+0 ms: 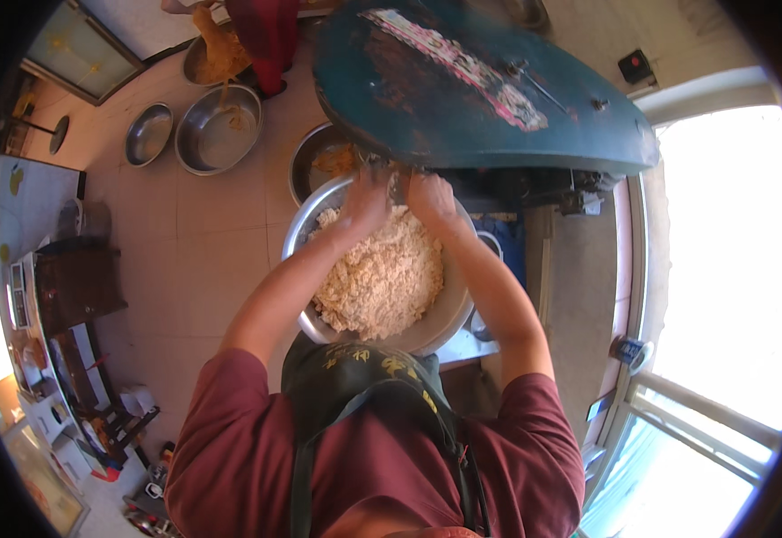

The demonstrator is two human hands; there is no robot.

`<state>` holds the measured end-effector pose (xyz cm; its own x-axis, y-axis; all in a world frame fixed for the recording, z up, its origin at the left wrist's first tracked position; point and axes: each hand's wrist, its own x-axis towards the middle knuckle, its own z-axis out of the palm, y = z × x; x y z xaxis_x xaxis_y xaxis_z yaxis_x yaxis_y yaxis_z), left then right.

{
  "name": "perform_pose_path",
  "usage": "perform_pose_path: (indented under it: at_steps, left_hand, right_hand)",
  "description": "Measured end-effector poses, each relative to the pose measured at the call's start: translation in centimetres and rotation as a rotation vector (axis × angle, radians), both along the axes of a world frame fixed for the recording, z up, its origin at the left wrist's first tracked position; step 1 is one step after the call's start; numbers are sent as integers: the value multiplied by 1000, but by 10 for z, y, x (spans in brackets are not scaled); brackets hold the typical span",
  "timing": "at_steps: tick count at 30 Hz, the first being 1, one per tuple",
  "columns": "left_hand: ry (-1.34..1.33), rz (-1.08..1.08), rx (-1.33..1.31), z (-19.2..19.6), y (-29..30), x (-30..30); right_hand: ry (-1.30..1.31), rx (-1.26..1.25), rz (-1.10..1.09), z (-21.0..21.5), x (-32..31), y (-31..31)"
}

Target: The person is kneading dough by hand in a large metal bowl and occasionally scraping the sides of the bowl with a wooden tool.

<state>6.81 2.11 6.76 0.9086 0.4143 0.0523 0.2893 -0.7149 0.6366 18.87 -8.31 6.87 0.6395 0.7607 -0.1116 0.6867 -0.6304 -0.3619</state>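
A large metal basin [455, 300] stands in front of me, filled with a heap of pale, crumbly dough-like mixture [380, 278]. Both forearms reach over it to its far side. My left hand [369, 201] is at the far rim, close under the lower edge of a big teal machine housing [463, 99]. Just right of it, my right hand [430, 196] hangs over the far edge of the mixture. The fingers of both hands are blurred and partly hidden beside the machine, so their grip does not show.
Beyond the rim, a second basin [298, 170] holds orange-brown material. Two more metal basins [219, 134] sit on the tiled floor, farther left. A person in red [265, 40] stands behind them. A ledge [584, 278] and bright window [723, 251] lie right; a dark cabinet [73, 285] is left.
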Motion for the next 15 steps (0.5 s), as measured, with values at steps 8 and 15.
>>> perform_pose_path:
  at_steps: [8, 15]
  left_hand:
    - [-71, -262, 250, -35, 1, -32]
    - [305, -127, 121, -127, -35, -17]
  right_hand:
    - [121, 263, -47, 45, 5, -78]
    - [276, 370, -272, 0, -12, -192]
